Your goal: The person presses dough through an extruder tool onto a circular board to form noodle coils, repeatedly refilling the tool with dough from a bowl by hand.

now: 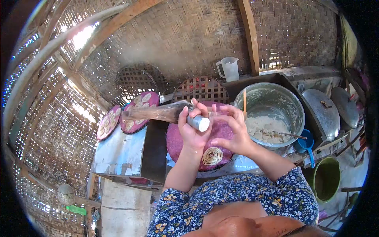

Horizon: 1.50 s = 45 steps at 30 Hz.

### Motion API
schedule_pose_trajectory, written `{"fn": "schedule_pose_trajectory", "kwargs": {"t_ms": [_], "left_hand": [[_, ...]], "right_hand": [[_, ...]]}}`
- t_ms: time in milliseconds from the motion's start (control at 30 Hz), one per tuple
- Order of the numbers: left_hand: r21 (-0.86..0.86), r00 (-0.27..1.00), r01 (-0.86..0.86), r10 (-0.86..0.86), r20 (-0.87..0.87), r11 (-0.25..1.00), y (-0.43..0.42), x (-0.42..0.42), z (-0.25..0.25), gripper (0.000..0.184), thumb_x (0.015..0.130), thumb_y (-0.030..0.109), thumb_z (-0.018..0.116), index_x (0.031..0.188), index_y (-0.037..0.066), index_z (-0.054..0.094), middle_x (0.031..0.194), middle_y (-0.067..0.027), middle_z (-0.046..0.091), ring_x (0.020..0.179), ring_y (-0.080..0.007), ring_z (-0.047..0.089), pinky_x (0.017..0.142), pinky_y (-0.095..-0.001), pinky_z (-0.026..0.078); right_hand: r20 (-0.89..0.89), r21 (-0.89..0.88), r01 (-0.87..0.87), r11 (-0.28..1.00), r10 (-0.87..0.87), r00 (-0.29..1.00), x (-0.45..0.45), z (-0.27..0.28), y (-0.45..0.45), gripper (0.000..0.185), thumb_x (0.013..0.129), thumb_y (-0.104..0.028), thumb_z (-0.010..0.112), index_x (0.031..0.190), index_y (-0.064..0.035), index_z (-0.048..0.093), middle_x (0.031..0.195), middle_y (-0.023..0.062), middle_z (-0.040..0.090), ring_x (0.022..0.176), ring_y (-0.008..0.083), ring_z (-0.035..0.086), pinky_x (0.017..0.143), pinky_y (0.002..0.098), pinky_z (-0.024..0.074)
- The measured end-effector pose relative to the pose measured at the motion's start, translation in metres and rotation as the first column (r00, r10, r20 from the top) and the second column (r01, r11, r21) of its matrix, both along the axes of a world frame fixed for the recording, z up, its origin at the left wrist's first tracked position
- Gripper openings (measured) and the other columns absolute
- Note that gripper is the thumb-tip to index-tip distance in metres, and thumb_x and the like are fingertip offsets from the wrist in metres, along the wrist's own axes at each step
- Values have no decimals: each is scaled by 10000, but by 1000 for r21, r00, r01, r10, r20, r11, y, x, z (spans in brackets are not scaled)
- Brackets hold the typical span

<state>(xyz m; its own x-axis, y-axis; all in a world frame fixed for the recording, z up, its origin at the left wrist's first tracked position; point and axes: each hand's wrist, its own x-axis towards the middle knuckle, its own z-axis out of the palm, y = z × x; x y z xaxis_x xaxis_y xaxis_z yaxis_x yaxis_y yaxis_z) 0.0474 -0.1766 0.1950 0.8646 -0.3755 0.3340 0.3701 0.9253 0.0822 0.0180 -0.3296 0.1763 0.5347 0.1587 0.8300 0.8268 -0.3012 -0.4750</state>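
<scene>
One metal cylinder (198, 123) resting in the left hand (193, 135)

The left hand is closing its fingers around the cylinder, whose long axis is slanting down toward the right hand (236, 132), its white-filled end facing that way. Just beside that end, the right hand is hovering half open, thumb and fingers curving apart, holding nothing visible. A wooden bar (154, 113) is stretching leftward from the left hand; whether it is joining the cylinder, I cannot tell. Below, a nest of pale strands (212, 156) is lying on a purple round mat (176, 138). Farther right, a metal basin (271, 98) is holding white dough (261, 126).
</scene>
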Motion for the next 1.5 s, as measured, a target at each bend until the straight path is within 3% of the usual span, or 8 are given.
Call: {"fn": "schedule_pose_trajectory", "kwargs": {"t_ms": [167,533,667,1067,1167,1267,1333,1500], "left_hand": [[-1,993,-22,22,-120,1000,-7,-7,-9,268,813,230,542,1010,49,556,635,11,549,862,-161,585,963,-347,374],[9,1000,7,-7,-28,1000,-18,1,-23,266,784,196,524,1004,48,536,635,14,502,769,-147,523,813,-309,450],[36,999,-35,35,-4,999,-21,5,-27,267,796,180,524,1009,18,536,632,26,489,756,-119,511,913,-327,385],[-132,999,20,-24,-25,991,-22,4,-31,270,792,158,536,1014,4,525,631,33,485,757,-112,521,971,-327,326],[-140,999,29,-34,-31,990,-20,0,-25,270,786,154,543,1013,8,525,608,36,491,751,-111,531,997,-351,298],[-59,999,-21,18,-51,998,-15,-5,-15,285,768,152,563,1023,27,533,553,47,516,783,-102,550,1029,-389,254],[-30,999,-34,33,-9,999,-8,-2,-15,288,764,152,567,1027,36,536,548,50,522,793,-100,556,1028,-384,257],[-29,999,-35,35,5,999,-1,0,-16,276,779,142,557,1031,33,530,555,53,524,800,-93,563,1030,-382,261]], "right_hand": [[21,22,33,999,-33,999,5,-1,16,541,553,-282,792,1029,-115,596,1174,145,416,1115,319,378,943,431,309],[-12,148,25,989,-24,1000,13,-4,15,302,596,-259,763,835,-100,668,1129,129,484,1076,311,417,923,440,314],[-23,96,65,993,-63,998,16,-5,9,216,668,-217,715,836,-90,669,1124,136,484,1078,306,418,930,414,314],[-271,218,-129,967,187,944,14,-18,11,213,758,-170,632,955,-92,644,1133,140,459,1103,295,417,951,409,308],[-287,329,-266,906,365,886,10,-22,5,289,743,-142,636,1026,-92,607,1141,129,450,1093,280,424,949,406,317],[-250,174,-193,966,233,940,2,-29,-29,428,732,-124,644,1135,-64,516,1171,112,417,1100,260,419,941,373,334],[-237,-127,7,992,-37,971,0,-40,-60,611,653,-196,705,1202,-103,455,1177,116,417,1123,289,398,965,408,314],[-88,-781,254,570,-504,859,-19,-95,-106,886,563,-321,754,1319,-174,314,1224,100,378,1193,312,316,1002,485,250]]}}
